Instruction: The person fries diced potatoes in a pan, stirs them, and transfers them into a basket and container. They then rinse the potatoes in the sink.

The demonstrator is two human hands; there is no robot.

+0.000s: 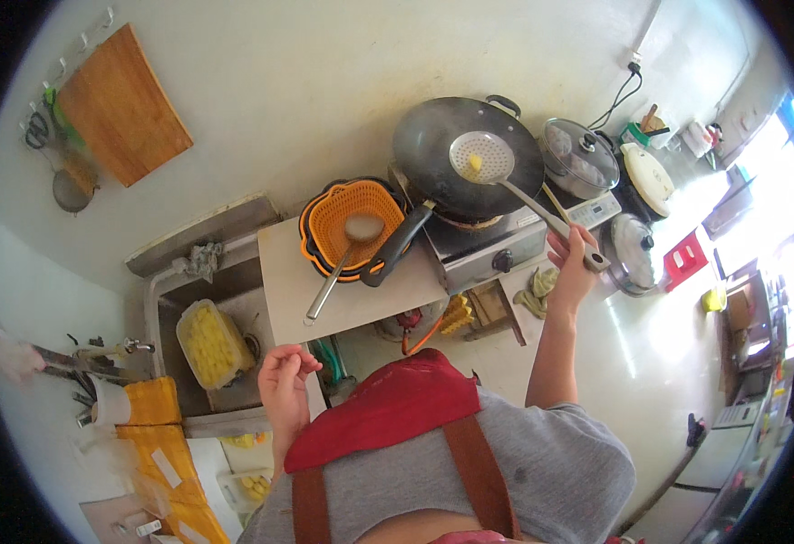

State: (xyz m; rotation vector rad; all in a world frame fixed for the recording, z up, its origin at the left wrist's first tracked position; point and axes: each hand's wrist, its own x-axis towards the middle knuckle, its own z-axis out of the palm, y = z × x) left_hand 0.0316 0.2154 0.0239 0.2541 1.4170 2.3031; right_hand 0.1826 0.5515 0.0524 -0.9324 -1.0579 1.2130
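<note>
My right hand (572, 264) grips the handle of a perforated metal skimmer (489, 146). Its bowl is over the dark wok (424, 146), and a small yellow piece of food (475, 163) lies in it. The wok sits on a gas stove (485, 251), its long black handle pointing towards me. My left hand (285, 381) is raised near the sink's edge with its fingers loosely curled, and nothing is seen in it. Left of the wok, a metal ladle (363, 230) rests in an orange plastic basket (325, 228) that is nested in a dark one.
In the sink (234, 292) stands a clear container of yellow pieces (213, 347). A glass-lidded pot (584, 160) is right of the wok, near another lidded pan (631, 251). A wooden cutting board (125, 105) hangs on the wall. An orange hose (427, 330) runs below the counter.
</note>
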